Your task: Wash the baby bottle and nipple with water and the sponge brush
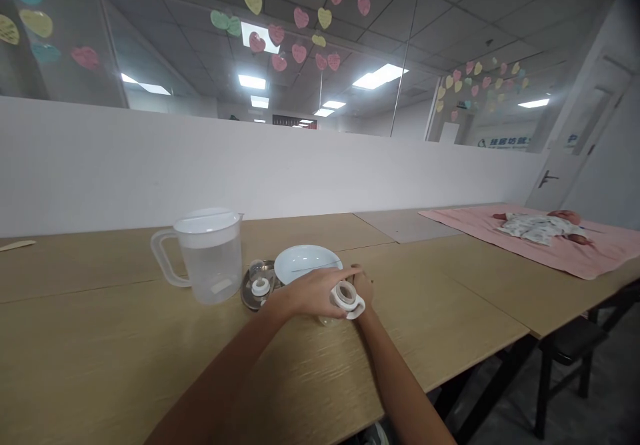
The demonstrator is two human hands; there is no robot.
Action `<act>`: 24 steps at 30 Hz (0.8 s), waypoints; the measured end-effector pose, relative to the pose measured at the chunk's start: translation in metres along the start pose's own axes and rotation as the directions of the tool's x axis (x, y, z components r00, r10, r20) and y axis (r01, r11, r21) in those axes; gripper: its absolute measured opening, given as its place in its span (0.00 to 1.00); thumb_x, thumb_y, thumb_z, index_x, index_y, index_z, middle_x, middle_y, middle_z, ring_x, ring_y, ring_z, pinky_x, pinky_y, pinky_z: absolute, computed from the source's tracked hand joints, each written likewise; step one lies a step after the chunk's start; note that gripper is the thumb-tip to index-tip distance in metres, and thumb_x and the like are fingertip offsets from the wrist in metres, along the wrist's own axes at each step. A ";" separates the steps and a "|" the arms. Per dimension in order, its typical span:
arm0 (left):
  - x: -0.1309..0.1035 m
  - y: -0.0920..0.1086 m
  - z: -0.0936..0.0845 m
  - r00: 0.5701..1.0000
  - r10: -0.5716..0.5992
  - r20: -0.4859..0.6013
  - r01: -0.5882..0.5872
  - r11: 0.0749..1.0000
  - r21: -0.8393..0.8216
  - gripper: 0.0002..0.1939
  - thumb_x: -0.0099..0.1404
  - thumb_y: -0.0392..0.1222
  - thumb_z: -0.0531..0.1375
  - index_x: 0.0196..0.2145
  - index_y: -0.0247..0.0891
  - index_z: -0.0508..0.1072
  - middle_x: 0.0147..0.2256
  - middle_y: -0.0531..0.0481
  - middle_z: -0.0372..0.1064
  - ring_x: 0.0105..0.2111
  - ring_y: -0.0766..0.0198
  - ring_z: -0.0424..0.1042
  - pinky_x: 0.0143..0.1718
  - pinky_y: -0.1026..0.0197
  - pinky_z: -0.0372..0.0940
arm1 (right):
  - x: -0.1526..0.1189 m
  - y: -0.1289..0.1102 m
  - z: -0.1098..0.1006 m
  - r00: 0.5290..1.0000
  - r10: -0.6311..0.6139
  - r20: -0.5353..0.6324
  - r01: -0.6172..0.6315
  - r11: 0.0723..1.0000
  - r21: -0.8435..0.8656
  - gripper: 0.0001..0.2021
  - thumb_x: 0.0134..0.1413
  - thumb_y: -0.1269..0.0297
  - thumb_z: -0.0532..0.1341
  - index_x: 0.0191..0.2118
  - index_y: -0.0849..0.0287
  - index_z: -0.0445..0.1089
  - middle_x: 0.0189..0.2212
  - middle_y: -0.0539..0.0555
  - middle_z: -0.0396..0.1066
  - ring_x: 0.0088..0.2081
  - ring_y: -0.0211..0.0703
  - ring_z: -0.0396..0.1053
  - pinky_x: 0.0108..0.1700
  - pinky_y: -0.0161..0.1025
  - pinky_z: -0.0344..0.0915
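Note:
My left hand (313, 290) is closed around an open baby bottle (346, 294) with a white collar and a looped side handle. The mouth of the bottle tilts up toward me, and part of its clear body shows below my hand. Right behind the bottle is my right hand (367, 285), its fingers curled and partly hidden by the left; what they grip is not visible. Beyond my hands sits a white bowl (306, 258). To its left, a round metal tray (247, 293) carries a bottle nipple with a white ring (260, 287) and a clear cap.
A clear plastic pitcher (211, 265) with a white lid stands left of the tray. A wooden stick (17, 245) lies at the far left. On the right, a baby-like figure in patterned clothes (533, 227) lies on a pink cloth (575, 258). A dark stool (575, 341) stands beside the table.

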State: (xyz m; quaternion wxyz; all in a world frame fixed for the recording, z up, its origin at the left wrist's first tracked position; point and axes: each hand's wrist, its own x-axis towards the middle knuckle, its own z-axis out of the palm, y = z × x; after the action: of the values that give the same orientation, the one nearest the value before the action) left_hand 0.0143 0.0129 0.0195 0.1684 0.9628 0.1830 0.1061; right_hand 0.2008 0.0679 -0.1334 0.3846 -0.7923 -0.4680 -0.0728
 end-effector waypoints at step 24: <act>-0.037 -0.082 -0.043 0.736 -0.674 -0.059 0.671 0.715 0.198 0.12 0.58 0.38 0.58 0.39 0.34 0.75 0.41 0.40 0.74 0.40 0.55 0.73 0.39 0.61 0.64 | 0.002 0.011 0.013 0.938 -0.341 0.065 0.336 0.939 0.080 0.32 0.42 0.77 0.53 0.57 0.54 0.60 0.53 0.56 0.66 0.51 0.46 0.65 0.53 0.41 0.58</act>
State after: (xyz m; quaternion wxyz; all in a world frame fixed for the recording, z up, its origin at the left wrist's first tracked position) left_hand -0.0574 0.0829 0.0238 0.0965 0.8434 0.5285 0.0098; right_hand 0.2074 0.0747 -0.1476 0.3742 -0.6888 -0.6141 -0.0912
